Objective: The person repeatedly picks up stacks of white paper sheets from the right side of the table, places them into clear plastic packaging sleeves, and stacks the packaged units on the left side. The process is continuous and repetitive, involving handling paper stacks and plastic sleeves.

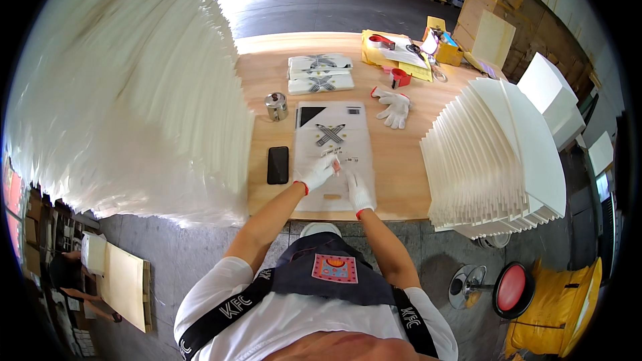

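Note:
Flat on the table in front of me lies a whitish plastic bag (361, 135), printed with crossed pencils and a black corner. It may be the top one of a stack. My left hand (317, 174), in a white glove with a red cuff, rests on its lower half. Its fingers are drawn together near the bag's middle, with bare fingertips showing; what they pinch is too small to make out. Close beside it, my right hand (360, 191), gloved alike, lies on the bag with fingers stretched forward. A black phone (277, 165) is left of the bag.
A tall heap of white plastic sheets (134, 93) fills the left side. White boards (475, 160) stand stacked at right. Beyond the bag are a metal tin (275, 106), folded bags (320, 73), a spare glove (393, 108) and a tape dispenser (400, 78). A stool (513, 290) stands behind right.

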`<state>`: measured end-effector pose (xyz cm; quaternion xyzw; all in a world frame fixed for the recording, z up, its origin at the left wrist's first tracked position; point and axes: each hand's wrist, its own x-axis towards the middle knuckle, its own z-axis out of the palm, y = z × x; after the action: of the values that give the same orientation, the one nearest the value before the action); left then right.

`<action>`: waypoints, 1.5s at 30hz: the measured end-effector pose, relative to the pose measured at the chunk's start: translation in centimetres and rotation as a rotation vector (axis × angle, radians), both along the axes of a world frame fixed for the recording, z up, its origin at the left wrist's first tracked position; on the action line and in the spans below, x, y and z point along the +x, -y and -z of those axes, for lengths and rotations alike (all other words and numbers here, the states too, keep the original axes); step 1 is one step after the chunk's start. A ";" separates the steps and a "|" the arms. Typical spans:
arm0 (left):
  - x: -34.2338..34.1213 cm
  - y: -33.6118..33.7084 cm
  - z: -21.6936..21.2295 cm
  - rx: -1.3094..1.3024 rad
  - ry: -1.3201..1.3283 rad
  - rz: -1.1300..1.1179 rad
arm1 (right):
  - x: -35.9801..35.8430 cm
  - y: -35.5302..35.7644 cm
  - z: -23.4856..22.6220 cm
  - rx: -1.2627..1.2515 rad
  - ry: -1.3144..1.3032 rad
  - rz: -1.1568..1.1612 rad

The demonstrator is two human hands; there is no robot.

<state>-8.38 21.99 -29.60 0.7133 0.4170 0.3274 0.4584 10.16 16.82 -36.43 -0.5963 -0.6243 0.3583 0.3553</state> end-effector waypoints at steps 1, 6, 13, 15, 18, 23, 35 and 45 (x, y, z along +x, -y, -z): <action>0.0 -0.1 -1.0 -0.041 0.117 -0.077 | 0.6 0.1 1.1 0.070 0.178 -0.042; -2.1 -3.0 -3.3 -0.374 0.895 -0.200 | 5.2 3.6 1.4 -0.316 0.484 -0.199; 2.3 1.4 -7.1 -0.246 0.158 0.089 | 1.8 5.4 -9.1 -0.115 0.261 -0.107; 3.1 2.0 -6.8 -0.085 0.152 0.170 | -0.9 3.1 -10.6 -0.016 0.295 -0.056; 4.8 5.9 -12.6 0.166 -0.040 0.167 | -3.3 -0.1 -9.5 0.010 0.426 -0.076; 4.2 7.7 -14.2 0.327 -0.429 -0.016 | -4.1 -1.4 -8.6 -0.030 0.643 -0.348; 5.1 4.0 -18.5 0.423 -0.137 0.120 | 15.6 14.2 -30.4 0.278 0.314 -0.171; 16.4 3.6 -23.0 0.073 0.110 0.507 | 27.7 17.5 -40.4 0.270 1.063 0.486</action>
<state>8.05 18.43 -6.59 0.7921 0.1874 0.2551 0.5219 37.87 -0.69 4.01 -0.7691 -0.6021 -0.1632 0.1389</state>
